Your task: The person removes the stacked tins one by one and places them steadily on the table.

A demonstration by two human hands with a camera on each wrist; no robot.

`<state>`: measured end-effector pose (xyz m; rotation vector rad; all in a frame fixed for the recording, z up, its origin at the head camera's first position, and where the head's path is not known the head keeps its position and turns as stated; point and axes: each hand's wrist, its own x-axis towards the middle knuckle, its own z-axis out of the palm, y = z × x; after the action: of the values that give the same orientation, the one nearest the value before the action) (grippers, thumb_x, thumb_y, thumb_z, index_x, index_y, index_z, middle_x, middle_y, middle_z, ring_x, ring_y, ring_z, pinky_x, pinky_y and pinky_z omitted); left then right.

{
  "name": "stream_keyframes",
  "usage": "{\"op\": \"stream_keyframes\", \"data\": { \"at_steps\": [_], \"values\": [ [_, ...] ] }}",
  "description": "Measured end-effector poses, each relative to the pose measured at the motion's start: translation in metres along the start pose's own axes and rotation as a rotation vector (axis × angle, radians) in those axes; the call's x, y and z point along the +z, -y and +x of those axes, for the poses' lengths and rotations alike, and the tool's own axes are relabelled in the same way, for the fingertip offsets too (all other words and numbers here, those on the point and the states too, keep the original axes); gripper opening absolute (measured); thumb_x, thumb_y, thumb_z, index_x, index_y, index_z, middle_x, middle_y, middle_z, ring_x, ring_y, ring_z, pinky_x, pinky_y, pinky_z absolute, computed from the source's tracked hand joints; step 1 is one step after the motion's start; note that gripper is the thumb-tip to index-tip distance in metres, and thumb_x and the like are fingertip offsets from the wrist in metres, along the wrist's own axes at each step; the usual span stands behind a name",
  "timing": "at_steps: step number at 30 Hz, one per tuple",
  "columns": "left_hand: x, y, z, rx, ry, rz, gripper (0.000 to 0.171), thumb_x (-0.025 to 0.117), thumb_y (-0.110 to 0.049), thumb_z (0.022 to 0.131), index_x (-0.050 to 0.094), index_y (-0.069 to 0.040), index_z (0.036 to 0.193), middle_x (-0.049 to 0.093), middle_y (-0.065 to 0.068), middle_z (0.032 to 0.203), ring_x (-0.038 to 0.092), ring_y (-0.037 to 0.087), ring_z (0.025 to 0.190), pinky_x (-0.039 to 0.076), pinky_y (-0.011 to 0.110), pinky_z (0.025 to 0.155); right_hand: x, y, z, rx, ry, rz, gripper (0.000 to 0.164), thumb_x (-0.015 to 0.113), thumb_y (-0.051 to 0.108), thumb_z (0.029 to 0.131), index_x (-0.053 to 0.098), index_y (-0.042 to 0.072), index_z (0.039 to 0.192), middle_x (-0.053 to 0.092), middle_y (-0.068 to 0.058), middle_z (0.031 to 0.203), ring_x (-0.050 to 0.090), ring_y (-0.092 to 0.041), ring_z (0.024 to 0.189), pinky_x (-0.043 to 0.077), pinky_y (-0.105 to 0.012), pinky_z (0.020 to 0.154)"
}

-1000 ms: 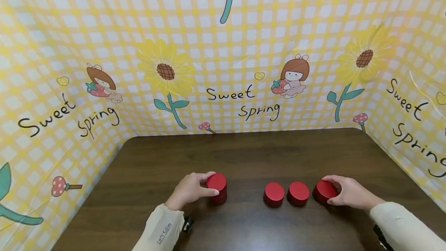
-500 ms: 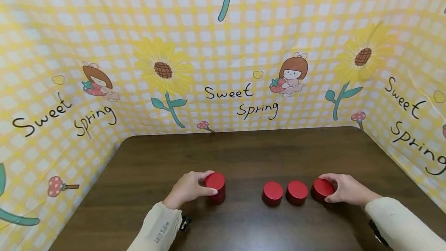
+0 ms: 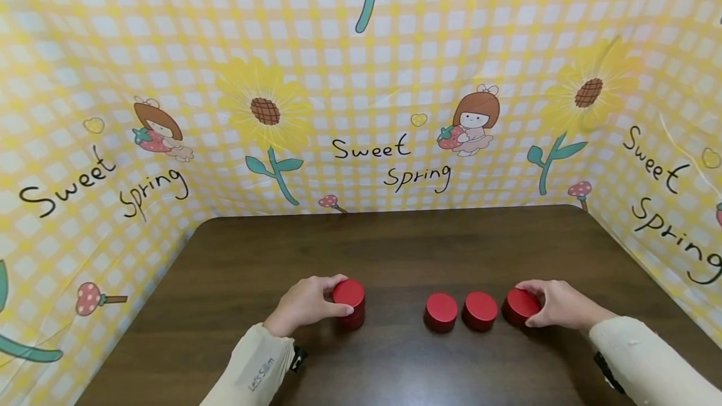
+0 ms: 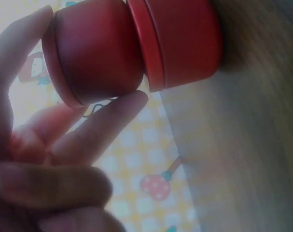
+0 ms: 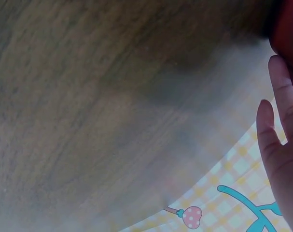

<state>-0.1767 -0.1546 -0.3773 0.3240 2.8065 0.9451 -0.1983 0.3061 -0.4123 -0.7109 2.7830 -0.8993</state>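
Observation:
My left hand pinches the upper of two stacked round red tins, thumb at the near side and fingers behind. In the left wrist view the upper tin sits slightly off-line on the lower tin, whose base is at the table. On the right, my right hand grips the rightmost red tin between thumb and fingers, low at the tabletop. The right wrist view catches only an edge of that tin, with two of the fingers extended beside it.
Two more red tins, a left one and a right one, stand in a row between the hands. The dark wooden table ends at a yellow checked cloth hanging on the back and sides.
The tin in my right hand has slid very slightly left, closer to its neighbour. My left hand keeps its grip on the stack, and the head view has shifted a little.

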Motion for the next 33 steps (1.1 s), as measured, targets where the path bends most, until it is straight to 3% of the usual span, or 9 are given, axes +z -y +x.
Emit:
{"op": "stream_keyframes", "data": {
  "at_steps": [8,16,20,25,33],
  "values": [
    [0.001,-0.002,0.002,0.008,-0.020,0.016,0.060,0.081,-0.034,0.074,0.063,-0.010,0.127,0.067,-0.001,0.096,0.056,0.014,0.082,0.046,0.032,0.062,0.002,-0.004,-0.001,-0.025,-0.010,-0.012,0.058,0.085,0.013,0.065,0.059,-0.011,0.111,0.067,-0.004,0.091,0.052,0.000,0.074,0.045,-0.023,0.063],
    [0.003,-0.002,0.002,0.002,-0.048,0.048,0.062,0.081,-0.037,0.073,0.064,-0.011,0.126,0.068,0.002,0.105,0.057,0.015,0.085,0.045,0.031,0.060,-0.004,-0.004,0.002,-0.024,0.064,0.018,0.062,0.082,0.014,0.067,0.055,-0.012,0.116,0.066,-0.007,0.098,0.054,-0.001,0.080,0.046,-0.024,0.068],
    [0.002,-0.002,0.001,-0.021,-0.047,0.064,0.065,0.083,-0.040,0.070,0.065,-0.010,0.124,0.068,0.003,0.108,0.058,0.016,0.088,0.045,0.031,0.060,-0.010,0.000,0.003,-0.015,0.075,-0.004,0.069,0.083,0.019,0.068,0.053,-0.010,0.123,0.064,-0.014,0.107,0.058,-0.017,0.092,0.047,-0.031,0.073],
    [0.002,0.003,0.002,-0.034,-0.021,0.066,0.069,0.084,-0.042,0.068,0.065,-0.008,0.124,0.067,0.005,0.111,0.061,0.023,0.100,0.049,0.038,0.069,-0.018,0.010,0.011,0.015,0.000,-0.040,0.074,0.082,0.027,0.069,0.052,-0.005,0.129,0.060,-0.023,0.114,0.055,-0.041,0.104,0.046,-0.051,0.079],
    [0.001,0.012,0.002,-0.006,0.008,0.004,0.067,0.085,-0.035,0.069,0.064,0.000,0.123,0.066,0.012,0.116,0.060,0.028,0.107,0.049,0.044,0.084,-0.018,0.038,0.030,-0.010,-0.008,0.029,0.068,0.079,0.025,0.076,0.052,-0.003,0.130,0.058,-0.025,0.120,0.052,-0.045,0.112,0.044,-0.059,0.085]
  ]
}}
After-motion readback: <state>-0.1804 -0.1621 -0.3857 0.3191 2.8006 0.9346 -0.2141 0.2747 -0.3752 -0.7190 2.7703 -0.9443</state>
